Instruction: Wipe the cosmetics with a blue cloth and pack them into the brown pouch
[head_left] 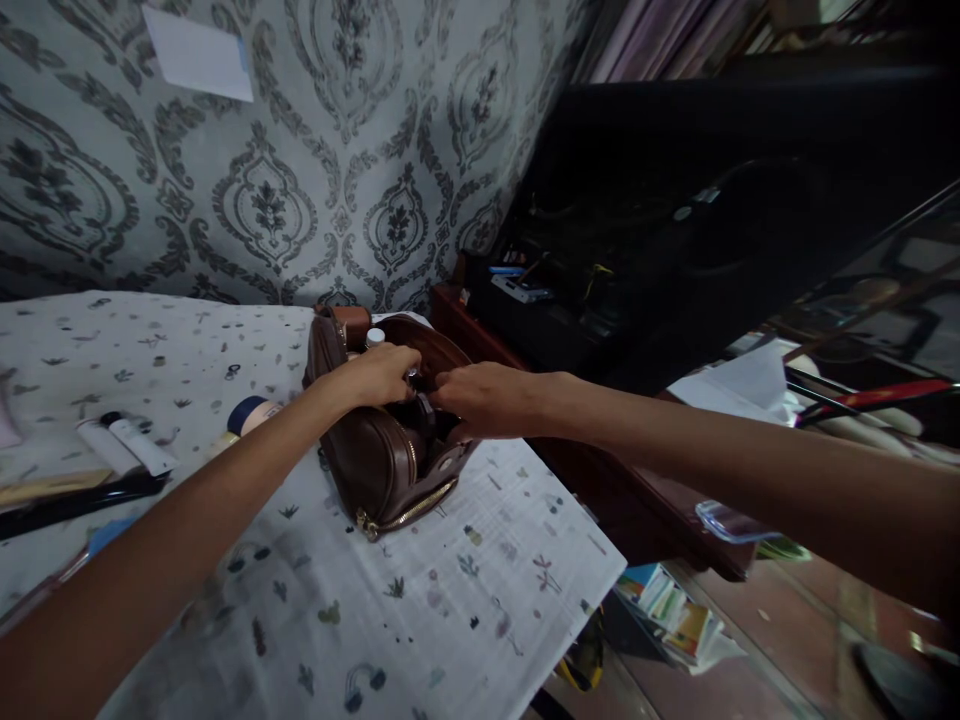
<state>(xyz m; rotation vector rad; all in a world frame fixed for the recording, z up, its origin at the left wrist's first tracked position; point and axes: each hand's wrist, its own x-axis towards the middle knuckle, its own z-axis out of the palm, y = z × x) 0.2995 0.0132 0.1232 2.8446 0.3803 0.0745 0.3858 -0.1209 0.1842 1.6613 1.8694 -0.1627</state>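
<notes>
An unzipped brown leather bag (364, 465) with a gold zipper rests on the cloth-covered table. My left hand (382, 374) reaches in over its near side, fingers curled around something small and dark that I cannot make out. From the right, my right hand (487, 398) dips into the opening with its fingers bent and closed; whatever they grip is hidden. A dark, shiny object (425, 412) shows between the two hands inside the bag. Behind my left hand, a white-capped bottle (375, 338) stands up in the bag.
Left of the bag lie a blue-capped tube (253, 414), two white tubes (139, 443) and a black flat item (82, 506) on the patterned tablecloth (420, 620). A large black case or screen (697, 210) rises at right. Books (679, 615) are stacked below the table edge.
</notes>
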